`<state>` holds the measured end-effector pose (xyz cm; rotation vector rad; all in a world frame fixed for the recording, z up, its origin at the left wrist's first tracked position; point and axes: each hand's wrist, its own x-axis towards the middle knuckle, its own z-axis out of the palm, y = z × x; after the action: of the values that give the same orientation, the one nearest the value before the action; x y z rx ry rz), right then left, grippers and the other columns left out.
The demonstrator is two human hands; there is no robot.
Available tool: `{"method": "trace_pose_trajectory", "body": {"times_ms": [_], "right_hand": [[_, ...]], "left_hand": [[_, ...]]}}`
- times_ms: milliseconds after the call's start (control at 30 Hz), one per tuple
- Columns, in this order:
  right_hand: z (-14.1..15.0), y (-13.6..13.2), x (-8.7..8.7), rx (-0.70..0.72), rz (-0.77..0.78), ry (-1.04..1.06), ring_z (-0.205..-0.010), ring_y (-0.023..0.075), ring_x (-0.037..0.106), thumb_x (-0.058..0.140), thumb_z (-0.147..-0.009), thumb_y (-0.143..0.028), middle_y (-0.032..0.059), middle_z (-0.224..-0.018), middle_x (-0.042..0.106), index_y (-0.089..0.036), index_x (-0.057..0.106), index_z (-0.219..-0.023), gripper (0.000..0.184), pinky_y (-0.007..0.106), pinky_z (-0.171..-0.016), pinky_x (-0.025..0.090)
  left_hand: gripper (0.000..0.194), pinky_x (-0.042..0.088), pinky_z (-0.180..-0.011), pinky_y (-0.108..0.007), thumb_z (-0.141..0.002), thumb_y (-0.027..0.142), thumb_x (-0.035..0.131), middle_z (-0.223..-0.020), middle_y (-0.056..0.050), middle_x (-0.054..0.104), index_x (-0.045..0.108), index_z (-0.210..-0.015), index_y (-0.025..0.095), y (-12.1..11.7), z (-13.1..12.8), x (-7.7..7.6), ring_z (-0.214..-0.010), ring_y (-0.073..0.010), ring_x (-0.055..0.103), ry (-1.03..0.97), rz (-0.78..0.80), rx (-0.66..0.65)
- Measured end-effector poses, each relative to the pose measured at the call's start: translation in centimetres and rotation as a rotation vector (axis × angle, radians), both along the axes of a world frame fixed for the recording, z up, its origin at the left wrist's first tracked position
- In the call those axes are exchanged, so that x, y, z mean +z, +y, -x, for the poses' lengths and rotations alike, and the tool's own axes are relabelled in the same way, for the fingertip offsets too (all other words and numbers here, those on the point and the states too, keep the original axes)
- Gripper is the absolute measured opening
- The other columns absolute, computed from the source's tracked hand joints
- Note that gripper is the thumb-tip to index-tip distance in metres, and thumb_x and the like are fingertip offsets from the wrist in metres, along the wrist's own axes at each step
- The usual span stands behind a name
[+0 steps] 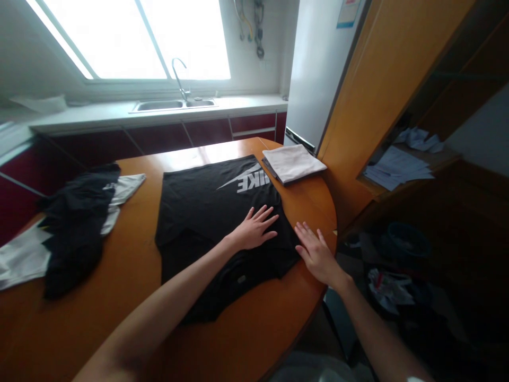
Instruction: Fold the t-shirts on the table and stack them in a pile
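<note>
Counter (pixel 131 286): orange-brown wood, rounded at its right end. A black shirt (pixel 191 204) lies spread across its middle, with large pale lettering and a swoosh on the far right part. The near part of the shirt shows uneven, overlapping layers of fabric and a small pale mark.

Left hand (pixel 257 228): open, palm down, fingers spread, resting on the right part of the black shirt. Nothing is gripped.

Right hand (pixel 317 255): open, palm down, at the right edge of the shirt and over the counter. The fingers are extended, the thumb set apart from them. Whether the fingertips press on the fabric cannot be told.

Far right of the counter: a folded white cloth (pixel 293 162) on top of a dark folded item (pixel 274 172), just beside the lettered part of the shirt.

Left side of the counter: a loose, rumpled heap of black clothing (pixel 77 228), with white fabric (pixel 24 257) showing at its near left and more at its right.

Surroundings: a double sink (pixel 159 105) with a tap (pixel 181 79) below a bright window (pixel 119 37); dark red cabinets (pixel 159 137) under the sink; a pale refrigerator (pixel 314 69) beyond the folded cloth; papers (pixel 397 165) on a shelf at right.
</note>
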<state>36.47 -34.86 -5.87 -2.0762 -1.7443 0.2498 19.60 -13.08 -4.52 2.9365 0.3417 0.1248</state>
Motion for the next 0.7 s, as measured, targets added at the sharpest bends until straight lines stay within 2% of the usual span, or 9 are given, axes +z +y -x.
{"method": "trace_pose_trajectory", "body": {"times_ms": [100,167,300,400,533,633,700], "right_hand": [[-1.3,3.0,0.5,-0.058,-0.044,0.002,-0.153,0.0237,0.021,0.031,-0.104,-0.032,0.0064,-0.163,0.031,-0.025,0.030,-0.159,0.055,0.057,-0.122,0.019],[-1.9,5.4,0.8,-0.041,-0.050,-0.008,-0.153,0.0234,0.023,0.031,-0.102,-0.027,0.0065,-0.163,0.032,-0.024,0.033,-0.158,0.056,0.056,-0.122,0.020],[-2.0,9.9,1.1,0.080,-0.029,-0.047,-0.153,0.0224,0.021,0.032,-0.101,-0.024,0.0075,-0.164,0.029,-0.020,0.034,-0.157,0.057,0.055,-0.123,0.018],[-1.9,12.3,0.5,0.151,-0.002,-0.072,-0.154,0.0228,0.017,0.033,-0.102,-0.031,0.0084,-0.166,0.025,-0.020,0.034,-0.157,0.056,0.056,-0.123,0.013],[-2.2,13.6,-0.8,0.177,0.050,-0.069,-0.154,0.0247,0.016,0.036,-0.103,-0.043,0.0095,-0.165,0.025,-0.022,0.036,-0.156,0.057,0.059,-0.122,0.011],[-2.4,13.3,-1.2,0.146,-0.033,-0.021,-0.154,0.0243,0.017,0.034,-0.104,-0.045,0.0095,-0.165,0.025,-0.022,0.038,-0.155,0.057,0.060,-0.122,0.012],[-2.5,12.8,-1.3,0.139,-0.111,0.032,-0.154,0.0239,0.019,0.033,-0.104,-0.045,0.0089,-0.164,0.029,-0.023,0.041,-0.154,0.055,0.059,-0.122,0.014]], "left_hand": [[0.052,0.019,-0.122,-0.058,-0.103,0.047,0.043,-0.162,-0.009,0.035,0.047,-0.150,0.025,0.1,1.4,1.2,-0.152,-0.0303,0.024,-0.050,-0.021,0.056],[0.046,0.021,-0.122,-0.057,-0.102,0.042,0.044,-0.159,-0.007,0.041,0.053,-0.145,0.026,0.4,3.0,2.1,-0.151,-0.0291,0.029,-0.085,-0.031,0.106],[0.042,0.026,-0.121,-0.055,-0.102,0.039,0.044,-0.152,-0.005,0.050,0.057,-0.139,0.027,1.5,7.8,3.5,-0.146,-0.0280,0.038,-0.179,-0.040,0.262],[0.040,0.030,-0.119,-0.056,-0.101,0.041,0.045,-0.147,-0.007,0.056,0.061,-0.134,0.025,2.5,12.1,3.5,-0.139,-0.0289,0.048,-0.253,-0.037,0.388],[0.037,0.042,-0.113,-0.049,-0.097,0.044,0.048,-0.137,-0.008,0.063,0.066,-0.123,0.024,3.7,17.5,2.5,-0.126,-0.0277,0.059,-0.374,0.048,0.509],[0.033,0.049,-0.106,-0.045,-0.094,0.043,0.050,-0.125,-0.006,0.069,0.069,-0.113,0.024,4.7,20.7,2.1,-0.116,-0.0270,0.065,-0.487,0.108,0.643],[0.031,0.049,-0.106,-0.044,-0.092,0.040,0.050,-0.120,-0.006,0.072,0.070,-0.110,0.024,5.1,22.1,2.4,-0.114,-0.0267,0.066,-0.554,0.102,0.740]]}}
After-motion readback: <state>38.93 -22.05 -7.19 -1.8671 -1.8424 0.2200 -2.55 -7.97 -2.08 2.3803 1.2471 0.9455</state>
